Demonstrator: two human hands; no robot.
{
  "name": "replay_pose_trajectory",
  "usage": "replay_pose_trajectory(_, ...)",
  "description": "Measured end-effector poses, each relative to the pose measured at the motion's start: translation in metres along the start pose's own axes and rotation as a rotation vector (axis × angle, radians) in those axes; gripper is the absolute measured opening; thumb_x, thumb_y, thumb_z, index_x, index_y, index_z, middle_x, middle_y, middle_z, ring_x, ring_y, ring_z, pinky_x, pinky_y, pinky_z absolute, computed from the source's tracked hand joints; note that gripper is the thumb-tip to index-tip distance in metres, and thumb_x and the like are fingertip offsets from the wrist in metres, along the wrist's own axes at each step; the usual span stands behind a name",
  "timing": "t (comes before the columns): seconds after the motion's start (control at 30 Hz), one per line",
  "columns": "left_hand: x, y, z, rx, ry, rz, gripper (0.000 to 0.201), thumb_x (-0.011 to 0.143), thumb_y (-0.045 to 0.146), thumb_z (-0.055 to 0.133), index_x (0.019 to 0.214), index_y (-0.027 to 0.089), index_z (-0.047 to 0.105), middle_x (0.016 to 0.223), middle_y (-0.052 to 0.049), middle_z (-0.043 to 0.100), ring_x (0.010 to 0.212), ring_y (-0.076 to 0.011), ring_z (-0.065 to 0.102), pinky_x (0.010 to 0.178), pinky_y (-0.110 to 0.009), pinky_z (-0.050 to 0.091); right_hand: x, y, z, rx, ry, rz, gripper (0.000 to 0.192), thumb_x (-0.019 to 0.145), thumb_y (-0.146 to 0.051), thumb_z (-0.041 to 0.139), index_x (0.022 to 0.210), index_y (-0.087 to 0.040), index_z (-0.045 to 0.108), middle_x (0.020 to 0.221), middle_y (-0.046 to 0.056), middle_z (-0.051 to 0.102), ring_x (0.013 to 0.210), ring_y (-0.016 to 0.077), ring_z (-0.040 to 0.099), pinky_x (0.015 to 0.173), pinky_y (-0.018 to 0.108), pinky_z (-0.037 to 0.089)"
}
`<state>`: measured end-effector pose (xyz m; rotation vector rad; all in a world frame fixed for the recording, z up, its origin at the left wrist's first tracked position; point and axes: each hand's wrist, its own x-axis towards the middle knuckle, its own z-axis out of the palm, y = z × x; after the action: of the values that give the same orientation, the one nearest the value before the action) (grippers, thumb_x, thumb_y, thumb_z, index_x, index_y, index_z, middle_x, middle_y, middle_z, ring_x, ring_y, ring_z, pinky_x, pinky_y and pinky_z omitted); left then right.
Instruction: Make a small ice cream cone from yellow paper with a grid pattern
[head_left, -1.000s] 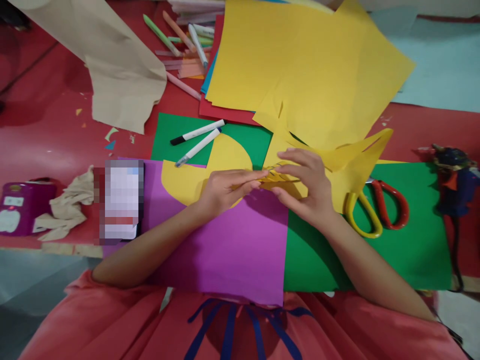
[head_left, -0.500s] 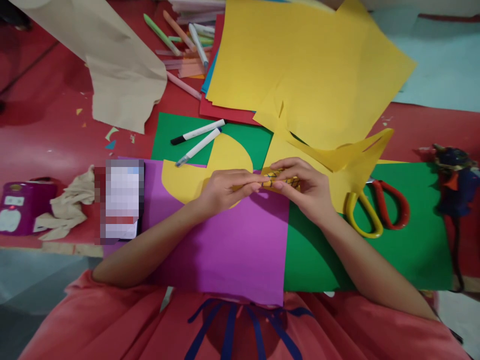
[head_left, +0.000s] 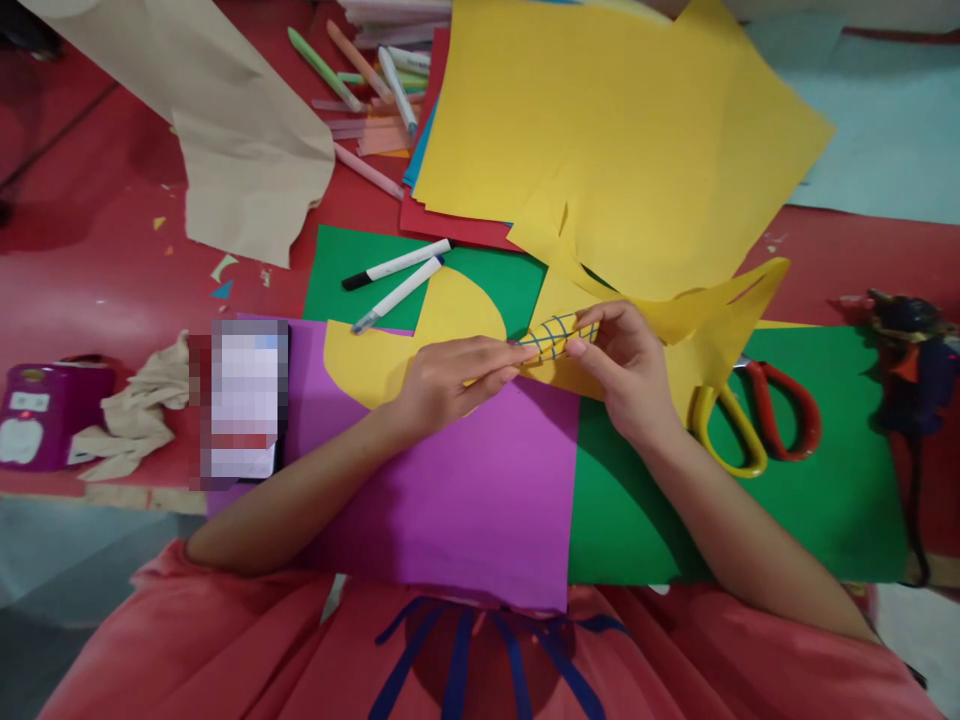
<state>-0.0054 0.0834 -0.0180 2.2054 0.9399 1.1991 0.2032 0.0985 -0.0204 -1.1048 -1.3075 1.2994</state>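
Head view shows two bare hands meeting in the middle of a red table [head_left: 112,270]. Between them is a small yellow paper piece [head_left: 556,338] with blue crossing lines drawn on it. It is curled up a bit and held just above the purple sheet [head_left: 450,500] and the green sheet [head_left: 810,500].

At 9 o'clock of the paper piece, the left hand [head_left: 442,385] pinches one end with its fingers close together. At 3 o'clock of it, the right hand [head_left: 630,375] pinches the other end. Its fingers [head_left: 600,318] are bent and narrow, closed on the paper.

At 3 o'clock of the right hand lie scissors [head_left: 750,420] with one yellow handle and one red handle. They rest on the green sheet, near the hand but not touching it. Far out at 3 o'clock, at the table's edge, is a dark glue gun [head_left: 911,360].

At 12 o'clock of the hands is a big pile of yellow paper [head_left: 600,130]. At 11 o'clock lie two white markers [head_left: 394,280] on a smaller green sheet. Farther up at 11 o'clock are more colored pens [head_left: 360,70] and a crumpled brown paper [head_left: 240,150].

At 9 o'clock, well apart from the hands, are a blurred box [head_left: 240,400], a cloth [head_left: 135,410] and a purple tape holder [head_left: 49,415].
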Motion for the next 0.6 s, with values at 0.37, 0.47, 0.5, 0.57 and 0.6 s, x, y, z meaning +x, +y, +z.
replay_pose_trajectory(0.37, -0.0028, 0.0037, 0.0017, 0.099, 0.025, -0.134, 0.027, 0.093, 0.027, 0.056, 0.116, 0.020, 0.068, 0.108, -0.003, 0.075, 0.091, -0.0118, 0.072, 0.081, -0.015, 0.055, 0.0003, 0.0011, 0.0026, 0.185, 0.014, 0.036, 0.033, 0.071, -0.030, 0.082, 0.087, -0.027, 0.053, 0.077, -0.005, 0.051, 0.070, 0.0106, 0.055, 0.066, 0.023, 0.050)
replay_pose_trajectory(0.47, -0.0021, 0.0041, 0.0027, -0.007, 0.086, -0.286, 0.021, 0.090, 0.028, 0.061, 0.107, 0.020, 0.070, 0.100, -0.002, 0.076, 0.087, -0.0107, 0.072, 0.077, -0.014, 0.056, -0.0011, 0.0002, 0.0028, 0.172, 0.003, 0.024, 0.036, 0.071, -0.028, 0.082, 0.095, -0.030, 0.055, 0.075, -0.006, 0.051, 0.070, 0.0106, 0.056, 0.068, 0.023, 0.051)
replay_pose_trajectory(0.5, -0.0019, 0.0036, 0.0030, -0.046, 0.106, -0.314, 0.019, 0.089, 0.028, 0.062, 0.105, 0.020, 0.070, 0.098, -0.001, 0.076, 0.085, -0.0101, 0.072, 0.076, -0.014, 0.056, -0.0018, 0.0002, 0.0026, 0.154, -0.003, 0.021, 0.038, 0.072, -0.028, 0.081, 0.099, -0.031, 0.055, 0.074, -0.006, 0.051, 0.070, 0.0108, 0.056, 0.069, 0.023, 0.051)
replay_pose_trajectory(0.57, -0.0015, 0.0020, 0.0034, -0.108, 0.133, -0.353, 0.017, 0.088, 0.029, 0.064, 0.102, 0.021, 0.071, 0.096, -0.001, 0.076, 0.084, -0.0100, 0.072, 0.074, -0.014, 0.057, -0.0028, 0.0008, 0.0018, 0.100, -0.016, 0.016, 0.039, 0.074, -0.029, 0.079, 0.106, -0.032, 0.057, 0.077, -0.005, 0.054, 0.073, 0.0119, 0.058, 0.069, 0.025, 0.052)
replay_pose_trajectory(0.6, -0.0013, 0.0012, 0.0035, -0.127, 0.141, -0.366, 0.017, 0.088, 0.030, 0.065, 0.101, 0.022, 0.072, 0.095, -0.001, 0.076, 0.084, -0.0101, 0.072, 0.074, -0.014, 0.057, -0.0031, 0.0014, 0.0012, 0.072, -0.019, 0.007, 0.039, 0.075, -0.029, 0.079, 0.108, -0.032, 0.058, 0.080, -0.004, 0.056, 0.075, 0.0125, 0.059, 0.071, 0.026, 0.053)
